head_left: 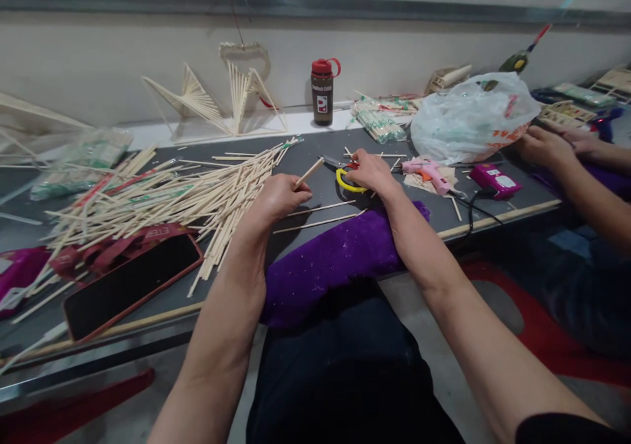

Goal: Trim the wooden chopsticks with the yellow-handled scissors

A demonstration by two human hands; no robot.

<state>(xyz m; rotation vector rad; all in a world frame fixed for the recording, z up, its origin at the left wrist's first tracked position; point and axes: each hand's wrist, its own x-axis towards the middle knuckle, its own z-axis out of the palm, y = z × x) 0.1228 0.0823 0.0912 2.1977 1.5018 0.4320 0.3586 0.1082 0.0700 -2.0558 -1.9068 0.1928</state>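
My left hand (282,197) is closed around a short wooden stick (309,173), pointing up and to the right toward the scissors. My right hand (371,170) has its fingers on the scissors (348,184), which have yellow and red handles; the blades point left, close to the stick's tip. Part of the handles is hidden under the fingers. Two thin sticks (323,222) lie on the dark table between my hands. Beneath my forearms a purple cloth (330,260) is spread along the table's front edge.
A big pile of sticks (217,187) covers the left side, with a phone (133,286) in front. Behind stand stick models (197,98) and a bottle (322,95). To the right are a pink glue gun (428,173), a plastic bag (470,115) and another person's hands (552,145).
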